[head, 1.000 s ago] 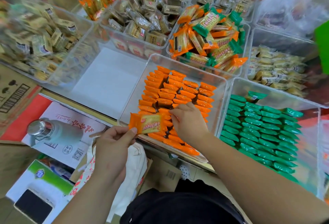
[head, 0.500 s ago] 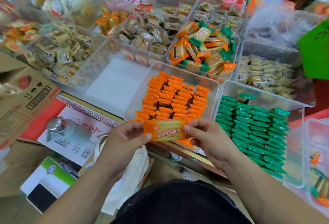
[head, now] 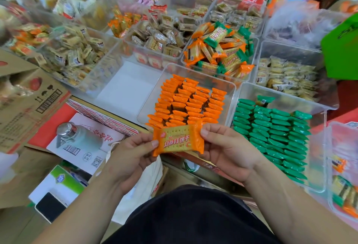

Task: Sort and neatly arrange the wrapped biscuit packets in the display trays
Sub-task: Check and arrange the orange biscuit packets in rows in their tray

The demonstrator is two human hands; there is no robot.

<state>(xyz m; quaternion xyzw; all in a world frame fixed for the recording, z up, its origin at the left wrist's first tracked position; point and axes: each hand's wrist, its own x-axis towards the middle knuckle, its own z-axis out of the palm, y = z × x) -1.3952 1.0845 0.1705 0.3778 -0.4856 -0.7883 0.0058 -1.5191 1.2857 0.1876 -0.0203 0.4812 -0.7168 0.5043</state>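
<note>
**Step in hand: seating one packet in its row**

1. Position. The orange packet (head: pixel 178 140) is held in the air at the 6 o'clock edge of the orange tray (head: pixel 231 88), printed face up and long axis running 9 to 3 o'clock. It touches nothing in the tray.

2. Grip. The left hand (head: pixel 131 152) pinches the 9 o'clock end between thumb and fingers. The right hand (head: pixel 226 147) pinches the 3 o'clock end the same way. The wrapper is stretched flat between them.

3. Destination. Colour decides the tray: the orange rows (head: pixel 186 102) lie directly at 12 o'clock. The green tray (head: pixel 280 97) stands at 3 o'clock and is not the target. The mixed pile (head: pixel 219 48), further toward 12 o'clock, probably supplies the unsorted stock.

4. Procedure (recommended).
   - The stored packets stand on edge and overlap. Turn this one upright to match before lowering it.
   - Hold it by the end seals. Pressure on the middle may crack the biscuit.
   - Lower it into an open slot. Bare floor shows along the 3 o'clock wall; the nearest row is hidden behind the packet, so whether there is room there cannot be told.
   - Release one hand first and steady the neighbours with it, as a leaning row is likely to topple.
</note>
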